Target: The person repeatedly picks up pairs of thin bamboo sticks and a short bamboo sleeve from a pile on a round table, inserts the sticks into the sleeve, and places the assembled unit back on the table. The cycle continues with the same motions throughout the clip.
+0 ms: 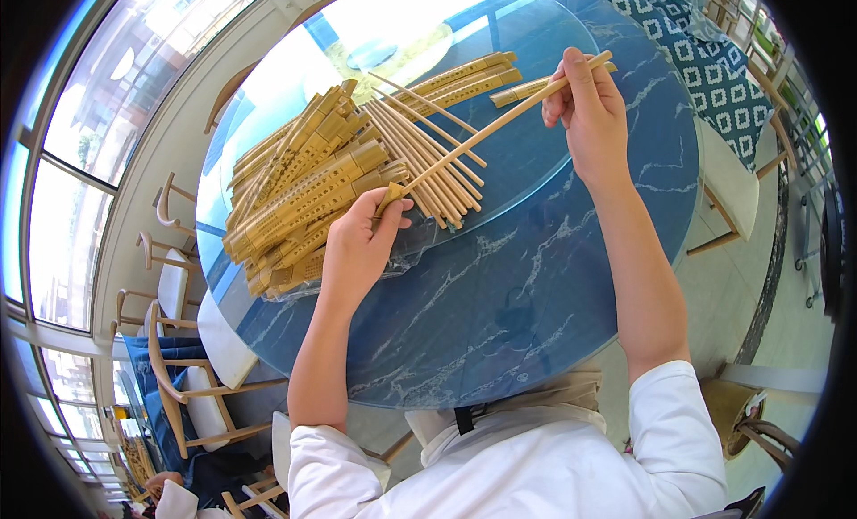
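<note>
My right hand (594, 117) pinches the far upper end of a pair of pale wooden chopsticks (500, 122), held slantwise above the table. At their lower end my left hand (361, 242) grips a gold-brown paper sleeve (390, 196), with the chopstick tips at or inside its mouth. Under and left of them lies a big pile of printed gold paper sleeves (303, 189); whether each holds chopsticks I cannot tell. Bare chopsticks (424, 166) lie side by side just beyond my left hand. More sleeves (469, 80) rest behind these, and another sleeve (518, 92) lies near my right hand.
Everything lies on a round blue marbled table (464, 340) with a glass turntable (536, 184). Clear plastic film (415, 238) sits under the pile. Wooden chairs (192, 385) stand at the left by the windows. A teal patterned cloth (714, 82) hangs at the far right.
</note>
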The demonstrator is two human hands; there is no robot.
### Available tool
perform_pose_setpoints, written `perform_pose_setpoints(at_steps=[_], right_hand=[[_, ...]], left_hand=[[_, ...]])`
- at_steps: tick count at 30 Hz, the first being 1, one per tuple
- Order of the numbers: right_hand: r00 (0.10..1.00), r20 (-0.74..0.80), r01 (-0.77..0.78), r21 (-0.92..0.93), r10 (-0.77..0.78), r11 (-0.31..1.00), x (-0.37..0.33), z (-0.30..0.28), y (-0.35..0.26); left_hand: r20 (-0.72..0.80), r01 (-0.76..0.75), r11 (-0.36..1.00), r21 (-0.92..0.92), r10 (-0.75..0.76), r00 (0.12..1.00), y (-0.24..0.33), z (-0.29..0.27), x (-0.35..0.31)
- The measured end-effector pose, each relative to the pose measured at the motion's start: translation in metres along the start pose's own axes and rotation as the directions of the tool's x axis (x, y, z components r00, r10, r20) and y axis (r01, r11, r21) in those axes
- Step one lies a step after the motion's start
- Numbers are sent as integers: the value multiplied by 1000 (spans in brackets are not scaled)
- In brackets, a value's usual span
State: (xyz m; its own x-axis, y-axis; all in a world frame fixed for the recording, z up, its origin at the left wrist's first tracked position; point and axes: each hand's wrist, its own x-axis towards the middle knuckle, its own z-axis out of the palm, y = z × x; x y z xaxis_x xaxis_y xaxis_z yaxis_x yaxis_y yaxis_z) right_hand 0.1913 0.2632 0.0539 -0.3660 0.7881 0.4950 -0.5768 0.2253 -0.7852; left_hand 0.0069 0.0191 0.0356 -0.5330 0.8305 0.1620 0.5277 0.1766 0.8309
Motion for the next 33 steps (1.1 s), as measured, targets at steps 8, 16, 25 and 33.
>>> perform_pose_setpoints(at_steps=[8,16,25,33], right_hand=[[1000,4,-2,-16,3,1000,0,-1,-1],[999,-2,-50,7,50,999,-1,1,-4],[998,-53,-43,29,44,999,1,-2,-6],[999,-43,-7,72,10,997,0,-2,-7]], left_hand=[[23,47,998,-46,-46,999,-1,0,0],[107,123,976,-181,-105,989,-1,-5,0],[222,119,960,-255,-62,973,2,-9,-1],[223,79,961,-265,-19,975,-4,-6,-1]])
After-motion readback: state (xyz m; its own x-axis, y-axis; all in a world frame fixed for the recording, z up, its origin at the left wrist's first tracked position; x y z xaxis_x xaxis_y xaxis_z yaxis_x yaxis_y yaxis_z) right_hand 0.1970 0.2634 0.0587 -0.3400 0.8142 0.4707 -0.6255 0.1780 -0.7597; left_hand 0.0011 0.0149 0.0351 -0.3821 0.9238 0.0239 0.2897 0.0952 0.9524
